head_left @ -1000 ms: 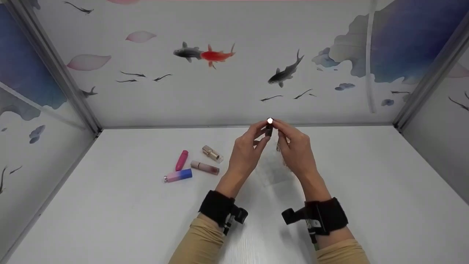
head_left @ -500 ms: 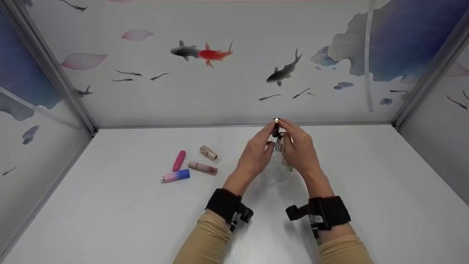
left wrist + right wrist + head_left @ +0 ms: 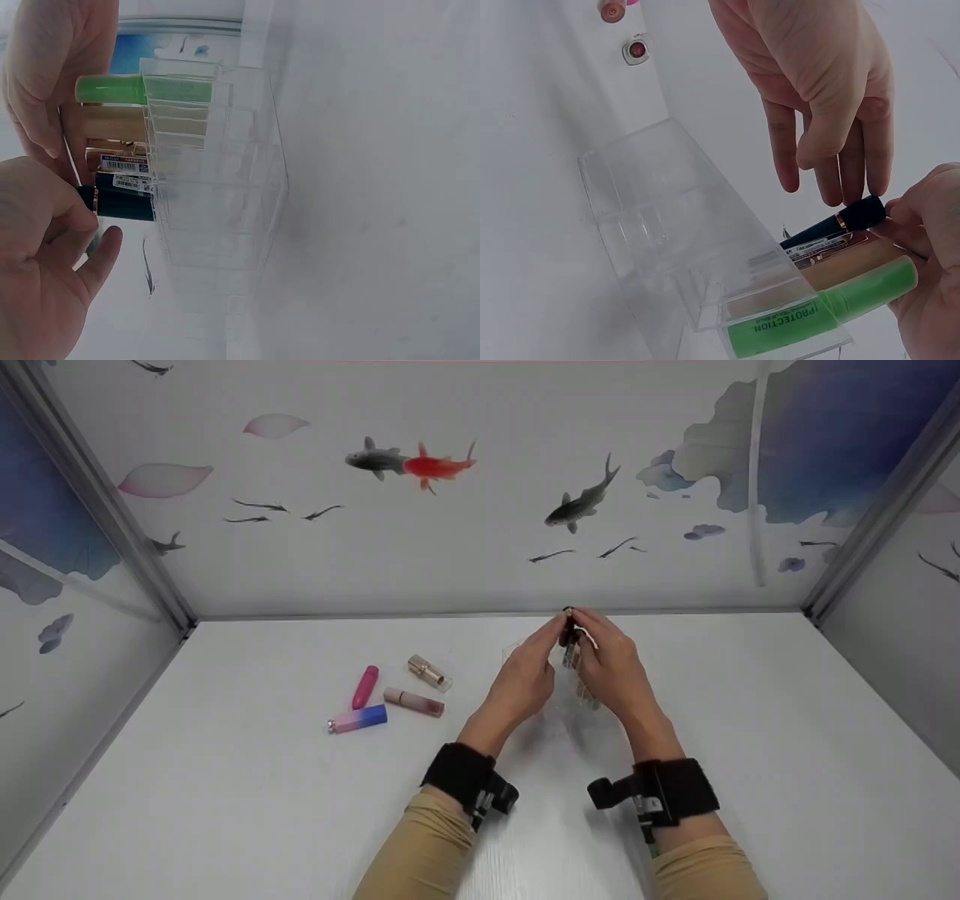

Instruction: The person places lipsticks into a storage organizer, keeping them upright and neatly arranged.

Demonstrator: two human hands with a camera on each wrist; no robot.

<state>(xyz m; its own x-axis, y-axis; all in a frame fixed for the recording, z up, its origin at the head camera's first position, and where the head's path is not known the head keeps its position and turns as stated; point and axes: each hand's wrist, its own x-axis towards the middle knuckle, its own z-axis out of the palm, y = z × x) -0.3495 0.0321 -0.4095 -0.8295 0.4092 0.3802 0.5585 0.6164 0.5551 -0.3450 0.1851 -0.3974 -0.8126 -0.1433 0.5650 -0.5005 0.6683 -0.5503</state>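
Note:
In the right wrist view, a dark lipstick tube (image 3: 831, 227) with a gold band leans with one end in a clear plastic holder (image 3: 641, 187). My left hand (image 3: 523, 675) has its fingertips against the tube's cap, its thumb apart from it. At the cap's end are fingertips of my right hand (image 3: 611, 671); whether they pinch it is hard to tell. Beside the dark tube (image 3: 124, 204), a beige tube (image 3: 112, 122) and a green tube (image 3: 112, 89) marked "PROTECTION" stand in the holder (image 3: 217, 225).
Left of the hands on the white table (image 3: 247, 795) lie a pink tube (image 3: 365, 687), a pink-and-blue tube (image 3: 358, 719), a mauve lip gloss (image 3: 414, 702) and a gold lipstick (image 3: 429, 673). The printed wall (image 3: 480, 562) rises behind.
The dark tube has shifted right and lower, toward the holder. Both hands have moved slightly right; my left thumb, earlier at the tube, has come away from it.

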